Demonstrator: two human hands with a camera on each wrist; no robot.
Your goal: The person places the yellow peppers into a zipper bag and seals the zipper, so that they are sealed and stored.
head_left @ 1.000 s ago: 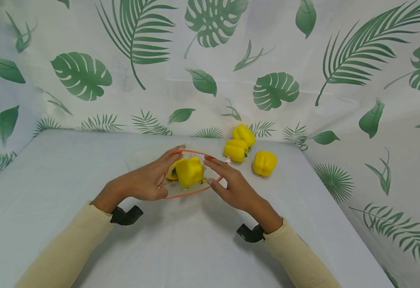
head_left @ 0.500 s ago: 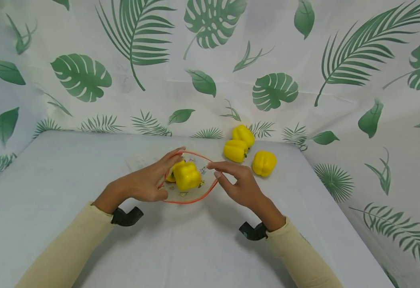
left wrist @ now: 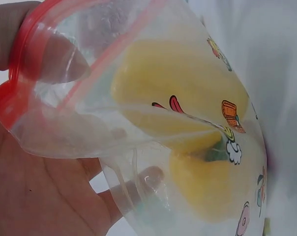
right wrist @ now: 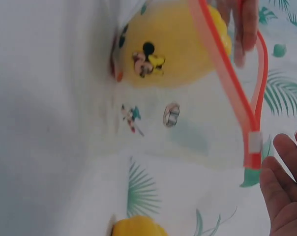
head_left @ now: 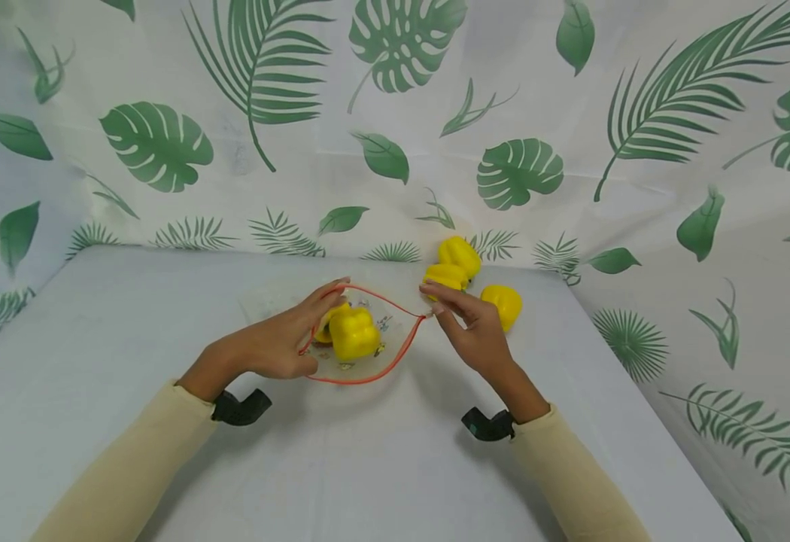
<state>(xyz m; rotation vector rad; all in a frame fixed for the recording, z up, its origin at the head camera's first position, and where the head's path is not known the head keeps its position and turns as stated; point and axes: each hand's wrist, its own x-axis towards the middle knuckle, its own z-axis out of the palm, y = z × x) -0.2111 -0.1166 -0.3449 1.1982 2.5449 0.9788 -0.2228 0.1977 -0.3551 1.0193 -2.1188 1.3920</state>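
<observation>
Leaf-print cloth (head_left: 422,169) rises behind the counter's (head_left: 341,467) far edge. Toward that edge, a clear bag (head_left: 405,351) is gripped by the left hand (head_left: 269,346). The right hand (head_left: 476,331), relaxed just beside it, partly hides two of three loose peppers (head_left: 459,256) near the far right corner; two bagged peppers (head_left: 354,333) overlap.

Two peppers (head_left: 354,333) in bag (head_left: 368,369); three others (head_left: 459,257) on table (head_left: 341,467), right.

No words, numbers or brand names can be read on the cartoon-printed bag (right wrist: 153,113) or anywhere else.
</observation>
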